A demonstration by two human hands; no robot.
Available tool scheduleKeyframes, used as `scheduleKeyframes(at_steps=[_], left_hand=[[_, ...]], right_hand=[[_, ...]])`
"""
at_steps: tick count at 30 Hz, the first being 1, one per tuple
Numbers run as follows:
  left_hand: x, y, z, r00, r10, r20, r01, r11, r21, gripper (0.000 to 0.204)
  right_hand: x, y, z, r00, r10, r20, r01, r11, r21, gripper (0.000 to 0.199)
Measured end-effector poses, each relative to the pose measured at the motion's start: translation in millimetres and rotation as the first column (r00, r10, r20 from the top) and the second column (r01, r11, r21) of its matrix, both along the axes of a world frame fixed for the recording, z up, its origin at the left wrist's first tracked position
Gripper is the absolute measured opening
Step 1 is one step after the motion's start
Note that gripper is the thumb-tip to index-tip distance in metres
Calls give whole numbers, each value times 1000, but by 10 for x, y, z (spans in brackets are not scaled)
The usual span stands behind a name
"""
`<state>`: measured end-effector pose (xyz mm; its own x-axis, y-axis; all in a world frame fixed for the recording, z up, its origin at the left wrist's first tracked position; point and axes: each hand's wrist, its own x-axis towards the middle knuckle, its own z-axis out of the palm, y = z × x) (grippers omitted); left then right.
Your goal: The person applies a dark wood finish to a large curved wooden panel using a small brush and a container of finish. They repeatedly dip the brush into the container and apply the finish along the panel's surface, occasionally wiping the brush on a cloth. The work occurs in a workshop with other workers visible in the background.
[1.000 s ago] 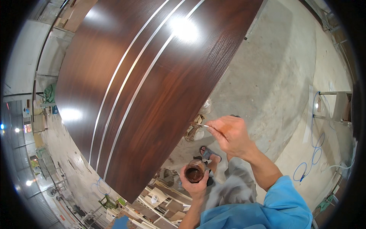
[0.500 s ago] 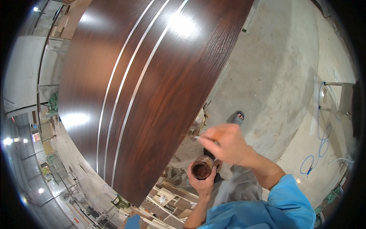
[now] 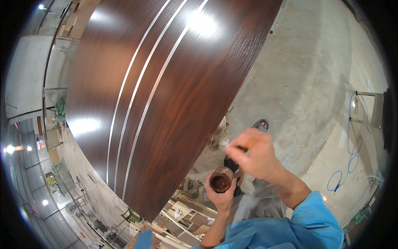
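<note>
The left hand (image 3: 222, 196) is wrapped around a small glass jar (image 3: 220, 181), fingers curled up its sides from beneath, holding it upright at about waist level. The jar is open at the top and filled with a dark brown liquid (glossy, reddish at the surface).

Just above and to the right of the jar, the right hand (image 3: 255, 155) is blurred by motion. Its fingers are drawn together in a pinch on a thin stick-like tool (image 3: 242, 148), of which only a short orange-brown stretch shows near the fingertips; whether it is a brush cannot be told. The hand sits close over the jar's mouth without clearly touching it. The right forearm runs down to a rolled light-blue sleeve (image 3: 309, 226).

A large dark-brown wood-grain panel (image 3: 174, 83) fills the upper left of the view, its face crossed lengthwise by three thin pale metallic strips (image 3: 141, 99) and catching bright glare from the lights. Its lower edge ends near the left hand.

Below the hands lies a bare concrete floor (image 3: 306, 74). A sandalled foot (image 3: 260, 123) shows on it beyond the right hand, a blue hose (image 3: 346, 166) loops at the far right, and wooden offcuts (image 3: 182, 211) are piled beside the left forearm.
</note>
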<state>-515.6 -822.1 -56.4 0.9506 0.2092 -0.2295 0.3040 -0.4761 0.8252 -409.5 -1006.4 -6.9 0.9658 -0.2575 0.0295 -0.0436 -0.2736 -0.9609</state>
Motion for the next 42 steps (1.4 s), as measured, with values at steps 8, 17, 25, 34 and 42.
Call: scheduleKeyframes(at_steps=[8, 17, 25, 34, 42], left_hand=[[-44, 168, 8, 999, 18, 28, -18, 1000, 18, 76], [-203, 519, -38, 998, 42, 54, -44, 998, 40, 76], [-302, 633, -22, 992, 117, 35, -117, 993, -17, 74], [-186, 409, -29, 996, 17, 86, -18, 1000, 7, 79], [184, -189, 75, 983, -136, 127, 144, 988, -55, 84]], right_hand=[[-105, 345, -8, 956, 272, 105, -256, 956, -144, 7], [-290, 775, 39, 959, 277, 57, -267, 953, -143, 14], [-282, 655, -86, 934, 314, 169, -264, 927, -267, 13], [-10, -59, 107, 998, -60, -29, 57, 995, -87, 11], [213, -594, -37, 987, -160, -21, 153, 970, -190, 9]])
